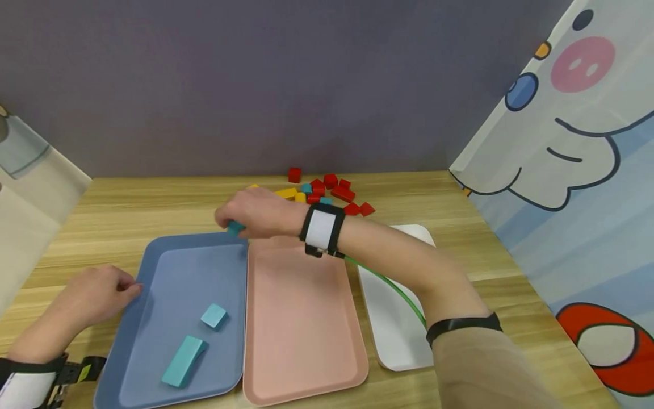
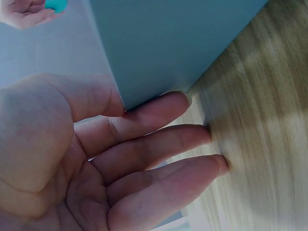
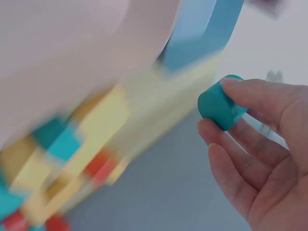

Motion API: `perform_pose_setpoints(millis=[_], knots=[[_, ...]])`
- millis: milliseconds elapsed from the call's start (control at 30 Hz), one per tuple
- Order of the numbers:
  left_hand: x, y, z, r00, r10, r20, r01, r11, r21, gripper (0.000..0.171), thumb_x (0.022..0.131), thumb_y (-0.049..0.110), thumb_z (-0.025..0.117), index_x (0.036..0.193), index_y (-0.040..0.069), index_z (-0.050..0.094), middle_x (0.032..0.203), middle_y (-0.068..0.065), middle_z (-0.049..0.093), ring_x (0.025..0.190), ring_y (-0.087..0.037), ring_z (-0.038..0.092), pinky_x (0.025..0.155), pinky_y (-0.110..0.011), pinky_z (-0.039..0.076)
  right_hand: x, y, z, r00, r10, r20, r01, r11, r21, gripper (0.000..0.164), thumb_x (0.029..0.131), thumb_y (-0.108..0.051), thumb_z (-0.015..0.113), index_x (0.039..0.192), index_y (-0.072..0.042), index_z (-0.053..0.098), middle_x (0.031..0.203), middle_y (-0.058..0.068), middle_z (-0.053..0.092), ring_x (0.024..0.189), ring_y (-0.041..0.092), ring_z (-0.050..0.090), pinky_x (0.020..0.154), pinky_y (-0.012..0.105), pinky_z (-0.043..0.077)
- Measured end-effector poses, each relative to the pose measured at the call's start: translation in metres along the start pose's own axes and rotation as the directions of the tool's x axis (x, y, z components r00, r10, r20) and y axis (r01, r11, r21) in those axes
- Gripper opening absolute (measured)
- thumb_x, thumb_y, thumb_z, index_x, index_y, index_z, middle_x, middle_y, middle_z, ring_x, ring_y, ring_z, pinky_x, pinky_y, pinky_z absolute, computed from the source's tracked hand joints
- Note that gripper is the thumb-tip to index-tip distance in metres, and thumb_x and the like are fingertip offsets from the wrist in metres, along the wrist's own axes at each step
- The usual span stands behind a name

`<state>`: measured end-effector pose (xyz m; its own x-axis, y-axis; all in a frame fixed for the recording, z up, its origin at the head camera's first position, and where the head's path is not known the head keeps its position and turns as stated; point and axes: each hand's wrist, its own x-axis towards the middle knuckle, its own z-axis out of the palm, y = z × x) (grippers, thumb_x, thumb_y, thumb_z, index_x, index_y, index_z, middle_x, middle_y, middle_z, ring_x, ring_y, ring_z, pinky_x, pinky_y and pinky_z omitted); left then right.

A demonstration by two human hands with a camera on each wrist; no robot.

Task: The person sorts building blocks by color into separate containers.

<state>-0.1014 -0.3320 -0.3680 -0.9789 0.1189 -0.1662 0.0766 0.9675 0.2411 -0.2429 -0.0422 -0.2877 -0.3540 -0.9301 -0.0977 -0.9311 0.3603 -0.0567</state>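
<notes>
My right hand (image 1: 263,213) pinches a teal cylinder block (image 3: 219,106) between thumb and fingers, above the far right corner of the blue tray (image 1: 199,244). In the head view that block is partly hidden by the hand. My left hand (image 1: 99,295) is at the tray's left edge. The left wrist view shows its thumb passing over the rim and its index finger against the outer wall, gripping the edge. Inside the blue tray lie a teal cube (image 1: 214,316) and a long teal block (image 1: 183,362) with a curved side.
Beside the blue tray sits a pink tray (image 1: 301,318), then a white tray (image 1: 395,324) under my right forearm. Beyond the trays is a loose pile of red blocks (image 1: 343,193), yellow blocks (image 1: 287,193) and teal ones. A grey panel (image 1: 265,91) stands along the table's far edge.
</notes>
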Motion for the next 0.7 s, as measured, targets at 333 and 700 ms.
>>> perform_pose_setpoints(millis=[333,700], knots=[[-0.003,0.005,0.002,1.000,-0.016,-0.008,0.016,1.000,-0.009,0.026,0.093,0.017,0.061,0.068,0.012,0.067,0.054,0.005,0.045,0.053,-0.014,0.041,0.051,-0.028,0.029,0.028,-0.080,0.031,0.960,-0.193,0.204,0.214,0.973,-0.082,0.023,0.098,-0.017,0.060,0.118,-0.027,0.063,0.116,-0.011,0.066,0.099,0.006,0.058,0.081,0.018,0.048],[-0.001,0.004,0.002,1.000,-0.009,-0.023,0.009,1.000,0.003,0.025,0.092,0.018,0.062,0.068,0.012,0.067,0.056,0.005,0.047,0.054,-0.014,0.041,0.052,-0.029,0.030,0.033,-0.080,0.054,0.942,-0.245,0.230,0.266,0.961,-0.068,0.028,0.100,-0.011,0.052,0.119,-0.028,0.063,0.116,-0.009,0.066,0.093,0.008,0.055,0.080,0.019,0.045]])
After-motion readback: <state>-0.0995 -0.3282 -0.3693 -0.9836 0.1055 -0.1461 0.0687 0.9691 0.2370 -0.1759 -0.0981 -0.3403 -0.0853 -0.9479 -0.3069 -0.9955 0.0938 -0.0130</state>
